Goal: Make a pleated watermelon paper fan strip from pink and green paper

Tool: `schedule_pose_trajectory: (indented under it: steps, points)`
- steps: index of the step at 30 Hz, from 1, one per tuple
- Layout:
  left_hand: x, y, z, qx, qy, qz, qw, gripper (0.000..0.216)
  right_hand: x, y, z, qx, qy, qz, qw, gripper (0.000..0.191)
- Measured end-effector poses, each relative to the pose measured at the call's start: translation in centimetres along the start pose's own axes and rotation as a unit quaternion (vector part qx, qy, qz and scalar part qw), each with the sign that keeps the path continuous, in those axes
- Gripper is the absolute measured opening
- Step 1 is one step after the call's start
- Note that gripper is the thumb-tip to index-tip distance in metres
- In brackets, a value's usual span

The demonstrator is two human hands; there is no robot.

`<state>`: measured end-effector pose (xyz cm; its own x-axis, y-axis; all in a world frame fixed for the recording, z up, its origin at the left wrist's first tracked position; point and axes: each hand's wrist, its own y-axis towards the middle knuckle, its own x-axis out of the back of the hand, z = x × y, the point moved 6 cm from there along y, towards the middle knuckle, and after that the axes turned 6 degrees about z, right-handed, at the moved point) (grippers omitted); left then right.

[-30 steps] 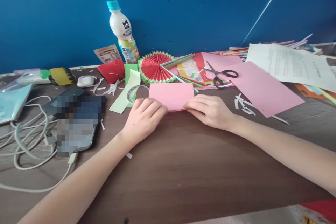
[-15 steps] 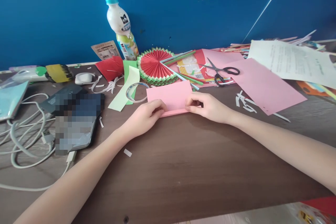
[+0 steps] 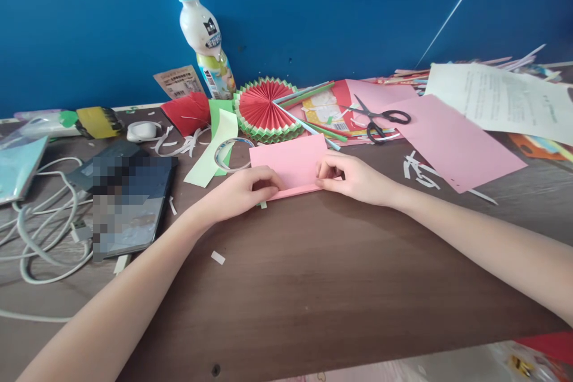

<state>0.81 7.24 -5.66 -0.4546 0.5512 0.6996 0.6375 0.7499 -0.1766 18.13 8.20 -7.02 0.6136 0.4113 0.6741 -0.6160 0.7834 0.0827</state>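
Left hand [image 3: 242, 192] and right hand [image 3: 351, 179], set apart, are pinched on the near edge of the sheet [image 3: 293, 161], in front of the fan [image 3: 268, 110]. Fold state: narrow strip formed along that edge; panel beyond appears unpleated, so folding seems incomplete.

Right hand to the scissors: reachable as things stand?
Probably yes: the scissors lie just beyond the right hand, apparently uncovered, but that hand is pinching the folded pink paper and would need to let go first.
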Motion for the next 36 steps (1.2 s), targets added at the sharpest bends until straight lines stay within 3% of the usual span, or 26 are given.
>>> schedule_pose_trajectory:
  steps: [11,20,26,36]
  points:
    - [0.5,-0.3,1.0,0.004,-0.044,-0.010,0.999,0.024,0.0,-0.1,0.1,-0.002,0.002,0.002,1.000,0.013]
    - [0.8,-0.5,0.5,0.040,0.013,0.046,0.998,0.020,0.0,0.0,0.0,0.000,-0.006,-0.004,1.000,0.014]
    - [0.9,-0.4,0.8,0.050,0.075,0.038,0.995,0.016,0.0,0.0,-0.1,-0.002,-0.008,-0.004,1.000,0.014]
    - [0.7,-0.2,1.2,0.056,0.062,0.038,0.996,0.016,0.0,0.0,-0.1,-0.009,-0.012,-0.005,1.000,0.012]
